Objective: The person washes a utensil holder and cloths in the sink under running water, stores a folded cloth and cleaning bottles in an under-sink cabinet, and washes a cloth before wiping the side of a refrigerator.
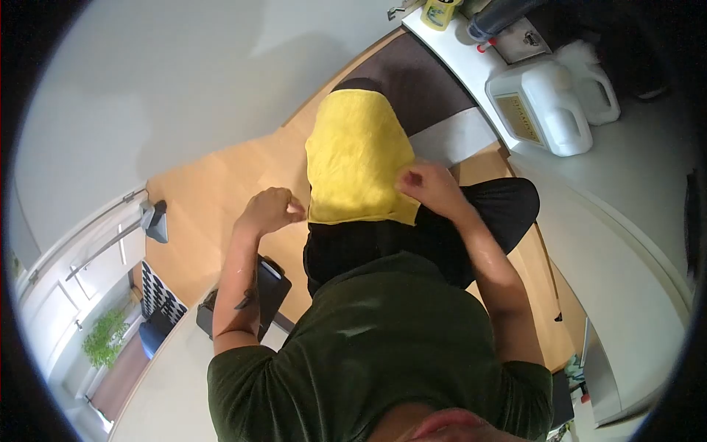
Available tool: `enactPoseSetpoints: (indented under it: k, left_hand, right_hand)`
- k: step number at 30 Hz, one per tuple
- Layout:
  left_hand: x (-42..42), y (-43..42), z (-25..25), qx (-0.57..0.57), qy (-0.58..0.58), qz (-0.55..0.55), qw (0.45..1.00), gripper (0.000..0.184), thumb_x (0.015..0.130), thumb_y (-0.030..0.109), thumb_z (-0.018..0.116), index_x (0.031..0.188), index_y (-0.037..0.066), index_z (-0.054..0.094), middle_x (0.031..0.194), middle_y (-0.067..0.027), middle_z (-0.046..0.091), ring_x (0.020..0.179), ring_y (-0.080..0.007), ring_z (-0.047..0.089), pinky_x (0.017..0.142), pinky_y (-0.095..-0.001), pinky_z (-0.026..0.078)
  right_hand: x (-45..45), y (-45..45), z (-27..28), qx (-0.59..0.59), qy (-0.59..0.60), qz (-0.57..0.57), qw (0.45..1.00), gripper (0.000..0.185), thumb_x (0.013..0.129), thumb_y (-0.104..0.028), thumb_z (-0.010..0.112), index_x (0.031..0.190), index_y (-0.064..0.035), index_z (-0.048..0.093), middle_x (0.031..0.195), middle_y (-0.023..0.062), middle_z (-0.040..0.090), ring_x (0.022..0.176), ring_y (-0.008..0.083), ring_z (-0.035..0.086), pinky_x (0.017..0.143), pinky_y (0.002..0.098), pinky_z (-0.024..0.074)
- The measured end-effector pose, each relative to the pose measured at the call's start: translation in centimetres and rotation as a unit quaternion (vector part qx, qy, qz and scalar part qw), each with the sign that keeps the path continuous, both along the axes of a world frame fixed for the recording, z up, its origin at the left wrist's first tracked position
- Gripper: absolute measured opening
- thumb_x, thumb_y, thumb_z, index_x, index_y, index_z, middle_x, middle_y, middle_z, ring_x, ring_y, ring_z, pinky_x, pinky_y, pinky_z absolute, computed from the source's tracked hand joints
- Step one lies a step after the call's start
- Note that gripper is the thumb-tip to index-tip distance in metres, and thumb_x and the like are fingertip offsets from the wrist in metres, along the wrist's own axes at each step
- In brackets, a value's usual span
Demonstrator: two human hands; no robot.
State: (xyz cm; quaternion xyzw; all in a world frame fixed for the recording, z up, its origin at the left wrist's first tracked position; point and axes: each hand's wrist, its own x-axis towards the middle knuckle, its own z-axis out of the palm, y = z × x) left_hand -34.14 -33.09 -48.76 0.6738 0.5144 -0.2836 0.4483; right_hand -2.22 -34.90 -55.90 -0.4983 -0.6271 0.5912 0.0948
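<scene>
A yellow cloth [357, 158] lies spread over the dark-trousered leg in front of me, its near edge fairly straight and its far end rounded. My left hand [269, 211] is beside the cloth's lower left edge, fingers curled in, with a narrow gap appearing between fingertips and cloth. On the other side, my right hand [433, 189] overlaps the cloth's right edge with its fingers bent together. Whether those fingers pinch the cloth or only hover over it is hidden.
White canisters [545, 103] and a yellow bottle [440, 13] stand on a shelf at upper right. A dark mat [420, 74] lies beyond my leg on the wooden floor [221, 177]. A dark case [266, 287] is by my left elbow. A white door [81, 272] is at left.
</scene>
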Motion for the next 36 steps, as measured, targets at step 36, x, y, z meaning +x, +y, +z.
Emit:
enactPoseSetpoints:
  k: [36]
  left_hand:
    - [-0.5, -5.2, -3.8, 0.096, -0.165, 0.130, 0.973, 0.012, 0.067, 0.007, 0.066, 0.074, 0.008, 0.057, 0.087, -0.0078, 0.058, 0.086, -0.0258, 0.055, 0.076, -0.0336, 0.043]
  right_hand:
    - [-3.3, 2.5, -5.6, -0.104, 0.314, -0.548, 0.768, 0.010, 0.078, -0.011, 0.056, 0.085, -0.0045, 0.054, 0.072, 0.0044, 0.055, 0.065, 0.0143, 0.051, 0.065, 0.0272, 0.0429]
